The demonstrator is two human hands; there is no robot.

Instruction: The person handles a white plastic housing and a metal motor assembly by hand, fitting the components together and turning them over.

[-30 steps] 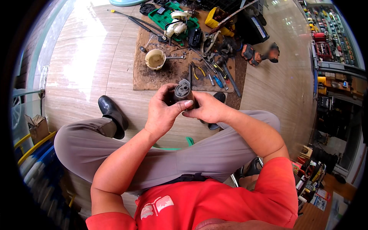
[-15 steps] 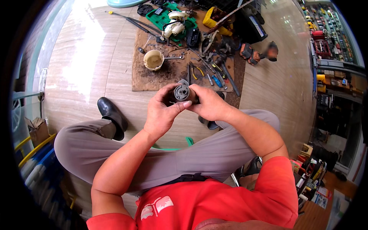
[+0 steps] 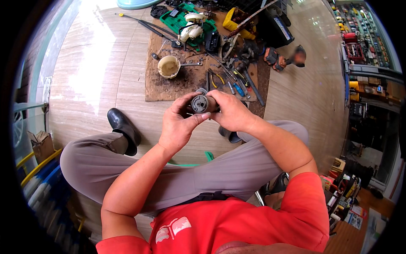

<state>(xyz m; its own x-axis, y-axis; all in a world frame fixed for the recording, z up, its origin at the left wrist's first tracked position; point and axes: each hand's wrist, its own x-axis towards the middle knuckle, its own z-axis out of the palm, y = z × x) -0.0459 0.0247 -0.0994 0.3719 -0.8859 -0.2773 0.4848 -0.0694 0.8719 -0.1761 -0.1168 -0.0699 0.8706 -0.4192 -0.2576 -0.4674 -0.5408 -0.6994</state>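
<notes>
Between both hands I hold a grey, grimy metal cylinder (image 3: 200, 104), its round end with a small central hole facing up toward me. It looks like a motor or pump body, but I cannot tell which. My left hand (image 3: 179, 122) wraps its left side, thumb along the near edge. From the right, my right hand (image 3: 231, 111) grips it, fingers partly hidden behind it. Just beyond lies a stained cardboard sheet (image 3: 158, 91) with a cream round cup (image 3: 169, 67), a wrench (image 3: 192, 64), yellow-handled pliers (image 3: 217, 79) and a blue-handled screwdriver (image 3: 239, 89).
Farther off are a green plastic housing (image 3: 172, 20) with white machine parts, a yellow bin (image 3: 232, 25), and a black case (image 3: 275, 31). An orange and black cordless tool (image 3: 277, 59) stands on the tiles at the right. Shelves of goods (image 3: 368, 38) line the far right.
The metal cylinder has turned and tilted slightly in my hands, showing a little more of its right side. Both hands keep their hold.
</notes>
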